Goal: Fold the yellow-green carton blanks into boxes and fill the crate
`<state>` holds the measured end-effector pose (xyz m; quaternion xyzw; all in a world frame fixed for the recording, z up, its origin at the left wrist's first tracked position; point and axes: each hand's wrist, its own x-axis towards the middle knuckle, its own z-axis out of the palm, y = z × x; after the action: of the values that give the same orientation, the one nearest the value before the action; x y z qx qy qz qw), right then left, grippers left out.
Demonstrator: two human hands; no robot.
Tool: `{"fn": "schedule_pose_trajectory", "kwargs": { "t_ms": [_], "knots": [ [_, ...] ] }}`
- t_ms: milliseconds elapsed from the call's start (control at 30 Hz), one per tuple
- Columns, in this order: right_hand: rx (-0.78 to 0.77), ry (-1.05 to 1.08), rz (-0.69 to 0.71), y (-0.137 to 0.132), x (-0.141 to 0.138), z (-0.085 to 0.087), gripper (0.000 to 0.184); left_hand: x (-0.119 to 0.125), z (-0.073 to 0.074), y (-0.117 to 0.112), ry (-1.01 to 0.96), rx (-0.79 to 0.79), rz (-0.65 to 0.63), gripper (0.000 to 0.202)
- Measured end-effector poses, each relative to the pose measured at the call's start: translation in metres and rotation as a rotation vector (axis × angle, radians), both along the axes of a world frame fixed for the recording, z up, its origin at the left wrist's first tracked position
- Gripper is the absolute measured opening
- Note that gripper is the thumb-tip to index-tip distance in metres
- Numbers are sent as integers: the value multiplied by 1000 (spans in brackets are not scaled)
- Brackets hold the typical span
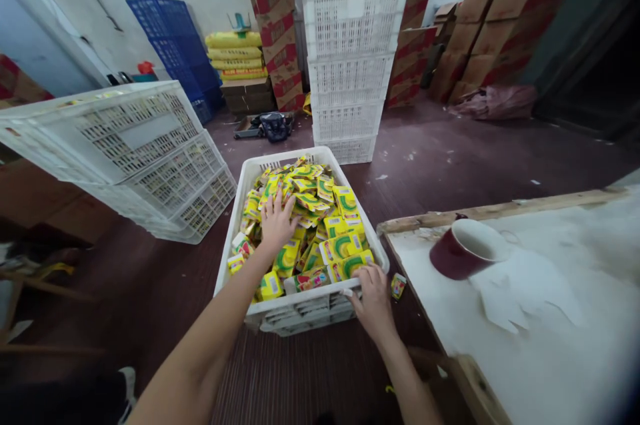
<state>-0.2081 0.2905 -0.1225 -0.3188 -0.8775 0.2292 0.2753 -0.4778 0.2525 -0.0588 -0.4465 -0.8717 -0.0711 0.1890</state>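
The left hand [277,221], fingers [274,201] released, is pressing flat on yellow-green foil packets [345,201] already heaping the white slatted plastic crate [233,231] full; the right hand [373,301] is grasping its five-o'clock rim.

White slatted crate [300,311] on floor, heaped yellow-green packets [320,211]

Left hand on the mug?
No, the left hand lies spread on the yellow packets in the white crate, while the mug sits apart on the table.
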Motion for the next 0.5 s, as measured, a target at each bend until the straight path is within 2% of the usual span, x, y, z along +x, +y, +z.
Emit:
{"fn": "schedule_pose_trajectory", "kwargs": {
  "t_ms": [233, 400, 500],
  "knots": [
    [-94, 1, 0, 0, 1, 3, 18, -61, 25, 48, -79, -69, 35, 58],
    [-174, -35, 8, 2, 0, 4, 18, -101, 55, 85, -168, -186, -2, 69],
    [-217, -82, 5, 3, 0, 9, 18, -115, 74, 94, -214, -247, 48, 69]
  ]
}}
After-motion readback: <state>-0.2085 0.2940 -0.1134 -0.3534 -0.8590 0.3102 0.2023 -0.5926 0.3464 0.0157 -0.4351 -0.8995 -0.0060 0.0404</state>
